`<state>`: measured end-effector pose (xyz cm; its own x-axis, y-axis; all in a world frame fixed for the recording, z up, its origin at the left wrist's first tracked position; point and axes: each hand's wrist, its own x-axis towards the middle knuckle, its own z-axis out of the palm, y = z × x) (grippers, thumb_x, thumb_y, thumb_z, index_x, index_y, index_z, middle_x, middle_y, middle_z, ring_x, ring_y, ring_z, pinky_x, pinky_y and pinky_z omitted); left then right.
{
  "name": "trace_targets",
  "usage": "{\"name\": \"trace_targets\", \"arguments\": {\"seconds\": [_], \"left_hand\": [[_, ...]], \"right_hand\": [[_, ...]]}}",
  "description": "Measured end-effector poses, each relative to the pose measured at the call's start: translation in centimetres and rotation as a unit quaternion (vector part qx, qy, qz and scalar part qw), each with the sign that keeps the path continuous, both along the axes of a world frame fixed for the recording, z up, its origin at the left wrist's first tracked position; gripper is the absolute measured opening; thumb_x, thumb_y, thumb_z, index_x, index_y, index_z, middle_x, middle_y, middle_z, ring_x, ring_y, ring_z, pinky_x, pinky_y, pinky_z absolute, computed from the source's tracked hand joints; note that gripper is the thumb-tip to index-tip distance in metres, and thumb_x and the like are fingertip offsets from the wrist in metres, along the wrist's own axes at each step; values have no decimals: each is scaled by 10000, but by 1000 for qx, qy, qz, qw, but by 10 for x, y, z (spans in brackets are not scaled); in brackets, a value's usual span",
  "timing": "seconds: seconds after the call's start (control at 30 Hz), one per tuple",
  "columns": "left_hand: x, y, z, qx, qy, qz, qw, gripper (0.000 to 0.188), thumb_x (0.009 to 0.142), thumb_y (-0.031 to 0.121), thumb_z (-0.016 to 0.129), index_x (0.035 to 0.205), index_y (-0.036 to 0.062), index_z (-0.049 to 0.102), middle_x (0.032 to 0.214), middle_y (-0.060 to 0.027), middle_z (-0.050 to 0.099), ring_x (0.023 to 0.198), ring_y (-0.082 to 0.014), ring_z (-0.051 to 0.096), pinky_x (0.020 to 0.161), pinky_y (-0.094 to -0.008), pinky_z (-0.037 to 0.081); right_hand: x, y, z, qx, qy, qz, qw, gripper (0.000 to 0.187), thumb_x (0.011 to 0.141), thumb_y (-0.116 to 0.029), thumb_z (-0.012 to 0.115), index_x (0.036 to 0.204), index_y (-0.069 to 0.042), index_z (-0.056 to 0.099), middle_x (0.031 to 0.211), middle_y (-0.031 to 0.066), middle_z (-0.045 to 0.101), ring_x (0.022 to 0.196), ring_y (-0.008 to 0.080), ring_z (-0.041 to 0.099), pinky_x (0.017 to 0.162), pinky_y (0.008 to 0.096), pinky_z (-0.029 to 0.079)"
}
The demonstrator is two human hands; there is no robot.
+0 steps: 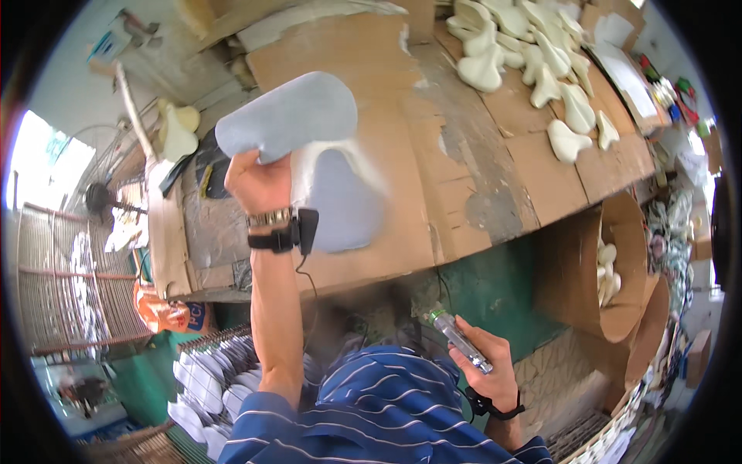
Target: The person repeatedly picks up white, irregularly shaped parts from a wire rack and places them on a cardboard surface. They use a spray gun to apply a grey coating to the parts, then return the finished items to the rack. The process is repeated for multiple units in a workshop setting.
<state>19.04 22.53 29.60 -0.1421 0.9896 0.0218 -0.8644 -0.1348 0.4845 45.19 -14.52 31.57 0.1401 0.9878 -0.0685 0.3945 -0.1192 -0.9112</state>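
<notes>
My left hand (261,182), raised over the workbench, grips the lower edge of a smooth grey-blue rounded piece (297,112), shaped like a saddle cover. Its fingers are partly hidden behind the piece. Just below, on the cardboard, lies a second grey-blue piece (340,205) with a whitish border, blurred at its right side. Down by my body at the right, my right hand (491,359) is wrapped round a clear, slim cylindrical tool (461,340) with a green end that points up and left. I cannot tell what kind of tool it is.
Cardboard (541,174) covers the bench. Cream foam bicycle saddles (541,54) are heaped at its far right. An open carton (595,263) at the right holds more. Grey saddle-shaped pieces (205,383) fill a wire rack at lower left. A fan (97,197) stands at the left.
</notes>
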Motion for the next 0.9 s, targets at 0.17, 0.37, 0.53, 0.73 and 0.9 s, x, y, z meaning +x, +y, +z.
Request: {"name": "trace_targets", "arguments": {"seconds": [0.17,0.37,0.53,0.73,0.9], "left_hand": [[-93,-134,28,-46,-47,73,995,415,761,56,569,1170,33,637,1051,-104,697,1048,-295,665,944,-469,534],[-156,-302,-1,-42,-116,249,961,443,775,71,542,1201,-3,642,1144,-115,706,1094,-315,656,1007,-468,495],[-191,-457,-25,-10,-129,434,892,523,760,86,534,1260,-40,617,1217,-155,701,1154,-344,646,1057,-493,469],[-235,-593,-5,-30,-70,658,749,601,721,68,545,1313,-32,574,1288,-144,659,1196,-339,622,1092,-511,456],[-227,-705,-29,-58,-66,812,576,526,718,56,571,1239,-3,611,1199,-96,666,1127,-303,631,1031,-479,490]], "right_hand": [[-32,31,-7,-53,-30,95,994,490,813,9,753,1291,43,651,1011,217,725,856,347,722,776,343,546],[-70,63,-27,-105,-35,239,965,443,880,3,690,1320,41,645,756,-13,538,663,81,481,592,249,426],[-103,91,-39,-108,-84,396,908,366,862,6,668,1226,40,675,788,-11,587,687,94,525,627,261,440],[-185,114,-24,-93,-131,538,827,252,877,-43,680,1120,21,689,766,2,580,679,100,524,626,283,438],[-236,106,-12,-71,-168,620,763,272,898,-84,687,1155,4,694,752,11,573,693,94,501,626,281,426]]}}
